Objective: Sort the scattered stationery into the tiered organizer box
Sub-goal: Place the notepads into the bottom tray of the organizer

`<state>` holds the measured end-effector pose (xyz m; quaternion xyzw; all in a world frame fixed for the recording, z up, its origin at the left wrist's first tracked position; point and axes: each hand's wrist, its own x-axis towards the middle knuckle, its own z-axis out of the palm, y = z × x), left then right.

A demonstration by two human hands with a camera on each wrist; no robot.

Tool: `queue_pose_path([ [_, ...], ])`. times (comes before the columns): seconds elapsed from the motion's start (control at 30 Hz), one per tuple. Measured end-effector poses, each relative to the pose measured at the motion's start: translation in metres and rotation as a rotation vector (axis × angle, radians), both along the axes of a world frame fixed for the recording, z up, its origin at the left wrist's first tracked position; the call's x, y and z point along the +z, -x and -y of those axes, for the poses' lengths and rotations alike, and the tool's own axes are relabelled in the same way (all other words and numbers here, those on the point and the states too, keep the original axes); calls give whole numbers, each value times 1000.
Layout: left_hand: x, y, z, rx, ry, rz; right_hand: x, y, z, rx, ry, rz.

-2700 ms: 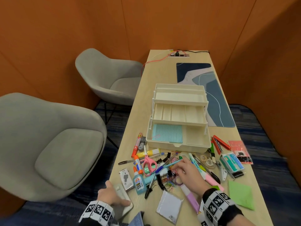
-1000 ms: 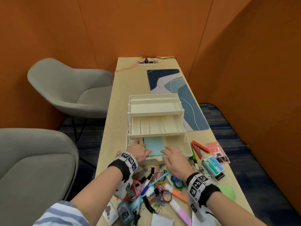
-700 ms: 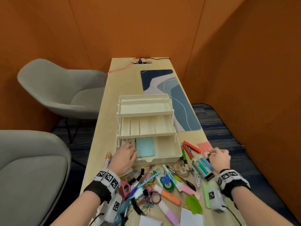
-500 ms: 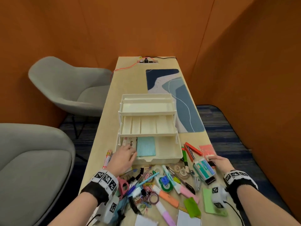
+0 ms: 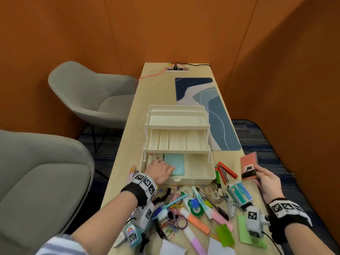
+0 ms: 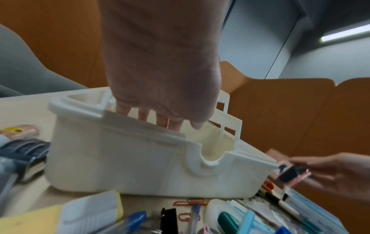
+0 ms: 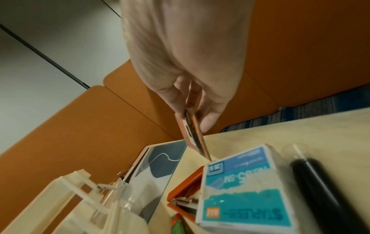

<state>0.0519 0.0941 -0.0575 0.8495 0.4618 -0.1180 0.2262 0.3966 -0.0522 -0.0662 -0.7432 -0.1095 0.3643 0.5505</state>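
Note:
The cream tiered organizer box (image 5: 195, 178) stands open mid-table, its upper two trays bare. In its bottom tier lie a teal notepad (image 5: 176, 160) and a white packet. My left hand (image 5: 170, 170) reaches into that tier with straight fingers resting on the notepad's near edge; in the left wrist view the left hand (image 6: 170, 123) dips over the box's (image 6: 120, 158) front wall. My right hand (image 5: 257, 173) pinches a red packet (image 5: 248, 161) and holds it above the table right of the box. In the right wrist view, thumb and fingers of the right hand (image 7: 193, 120) clamp the packet (image 7: 195, 139) edge-on.
Loose stationery covers the near table: a red stapler (image 5: 226, 172), a staples box (image 5: 239, 193), tape rolls, highlighters, pens, paper clips, a glue bottle (image 5: 131, 234), green notes (image 5: 246, 230). A blue desk mat (image 5: 211, 111) lies behind the box. Grey chairs (image 5: 88, 96) stand left.
My right hand left the middle of the pile, went to the table's right side, took hold of the red packet and lifted it. My left hand moved into the box's bottom tier and stays there.

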Motion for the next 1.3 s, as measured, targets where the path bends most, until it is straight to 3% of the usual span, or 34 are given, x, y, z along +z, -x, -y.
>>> queue_pose_path([
  [0.13,-4,-3,-10,-5,64,-132,41,30,5,-72,-192,56],
  [0.23,-5,0,-15,-81,9,-205,76,65,12,23,-234,212],
  [0.33,-10,6,-22,-175,-76,-221,97,119,11,294,-177,612],
  [0.5,-5,12,-25,-266,-166,-225,72,187,-19,831,-139,1281],
  [0.63,-5,22,-25,-293,-240,-188,57,209,-58,980,-73,1542],
  [0.77,-5,34,-24,-295,-273,-128,39,227,-88,1088,54,1506],
  [0.93,-6,40,-23,-297,-263,-102,32,237,-88,1177,87,850],
  [1.0,-5,40,-22,-284,-260,-90,26,227,-95,1091,169,828],
  [1.1,-6,39,-20,-272,-268,-70,15,210,-110,1027,455,899],
  [1.3,-11,42,-20,-266,-304,-55,-3,211,-139,1006,624,600],
])
